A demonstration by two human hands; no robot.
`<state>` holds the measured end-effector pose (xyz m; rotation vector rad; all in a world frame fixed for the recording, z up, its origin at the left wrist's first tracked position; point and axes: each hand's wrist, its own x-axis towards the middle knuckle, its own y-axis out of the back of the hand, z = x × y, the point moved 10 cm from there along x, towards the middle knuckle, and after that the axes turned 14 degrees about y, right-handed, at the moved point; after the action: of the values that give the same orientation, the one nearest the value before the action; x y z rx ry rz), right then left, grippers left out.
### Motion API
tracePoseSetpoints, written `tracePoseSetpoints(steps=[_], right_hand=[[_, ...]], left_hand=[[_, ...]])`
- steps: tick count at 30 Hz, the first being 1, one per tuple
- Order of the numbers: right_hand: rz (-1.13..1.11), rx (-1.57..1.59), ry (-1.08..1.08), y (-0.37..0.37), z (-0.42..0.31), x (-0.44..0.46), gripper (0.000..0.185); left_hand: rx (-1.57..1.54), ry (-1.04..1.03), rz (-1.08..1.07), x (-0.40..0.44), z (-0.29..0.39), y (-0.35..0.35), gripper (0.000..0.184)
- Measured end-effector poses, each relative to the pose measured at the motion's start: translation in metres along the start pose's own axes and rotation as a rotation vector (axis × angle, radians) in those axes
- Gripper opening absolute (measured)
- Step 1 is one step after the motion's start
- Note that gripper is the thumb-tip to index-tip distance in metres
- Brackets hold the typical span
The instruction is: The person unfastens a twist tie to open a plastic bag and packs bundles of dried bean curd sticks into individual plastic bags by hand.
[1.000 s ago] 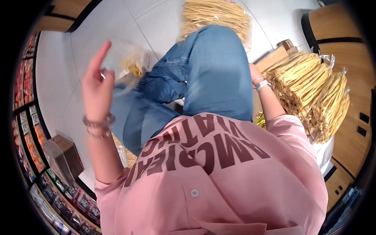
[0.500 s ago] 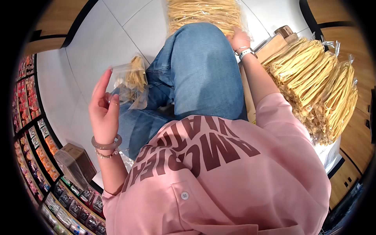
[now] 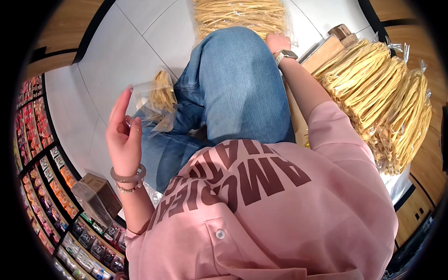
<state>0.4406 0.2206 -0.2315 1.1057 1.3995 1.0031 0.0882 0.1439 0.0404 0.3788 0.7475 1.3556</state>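
My left hand (image 3: pixel 122 135) is raised on the left, its index finger extended and its other fingers curled at the edge of a clear plastic bag (image 3: pixel 161 119). Some yellow dried sticks (image 3: pixel 162 95), like tofu-skin sticks, show at the bag's far end. Beyond my bent knee, my right hand (image 3: pixel 278 43) is at the near right corner of a large clear bag of yellow dried sticks (image 3: pixel 240 18) on the floor. The fingertips of that hand are hidden by the knee and the bag.
Several bagged bundles of long yellow sticks (image 3: pixel 378 88) are piled on my right. Near them is an open cardboard box (image 3: pixel 322 53). To my left are shelves of small packets (image 3: pixel 58 175) and a brown carton (image 3: pixel 98 196). Pale floor tiles (image 3: pixel 135 46) lie ahead.
My right hand has rolled over, so its watch face now shows, and it has shifted slightly left. My left hand and its bag are nearly still.
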Motion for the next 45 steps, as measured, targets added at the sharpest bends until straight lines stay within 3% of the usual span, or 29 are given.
tracePoseSetpoints(steps=[5,14,17,20,22,24,27,33,36,40,42,45], right_hand=[[-0.140,0.118,-0.018,-0.021,0.005,0.007,0.026],[-0.242,0.441,0.176,-0.043,-0.011,0.022,0.032],[-0.429,0.680,-0.026,-0.029,-0.009,-0.014,0.029],[-0.433,0.631,-0.007,0.004,-0.008,-0.053,0.013],[-0.500,0.527,0.012,0.016,-0.005,-0.081,0.018],[-0.471,0.436,-0.056,0.036,0.006,-0.112,0.018],[-0.335,0.360,0.104,0.053,0.013,-0.137,0.021],[-0.283,0.153,-0.036,0.143,0.001,-0.192,0.023],[-0.180,-0.056,0.093,0.181,-0.004,-0.220,0.027],[-0.160,0.018,0.112,0.230,-0.010,-0.261,0.031],[-0.040,0.098,0.202,0.246,-0.005,-0.277,0.037],[-0.121,0.603,0.169,0.258,-0.024,-0.284,0.031]], left_hand=[[0.007,-0.001,0.000,0.004,0.001,0.001,0.055],[-0.061,0.053,-0.011,0.009,0.001,0.000,0.056],[-0.060,0.046,0.002,0.010,0.002,0.006,0.056],[-0.068,0.054,0.019,0.010,0.000,0.011,0.056],[-0.066,0.040,0.019,0.011,0.001,0.011,0.056],[-0.059,0.021,0.018,0.012,0.003,0.012,0.056],[-0.053,-0.003,0.020,0.012,0.004,0.011,0.055],[-0.113,-0.008,0.020,0.005,0.001,0.011,0.054],[-0.140,-0.021,0.026,0.003,-0.004,0.019,0.054],[-0.072,-0.034,0.081,-0.001,-0.010,0.042,0.054],[-0.065,-0.074,0.127,-0.004,-0.010,0.053,0.053],[-0.075,-0.152,0.197,-0.008,-0.014,0.066,0.051]])
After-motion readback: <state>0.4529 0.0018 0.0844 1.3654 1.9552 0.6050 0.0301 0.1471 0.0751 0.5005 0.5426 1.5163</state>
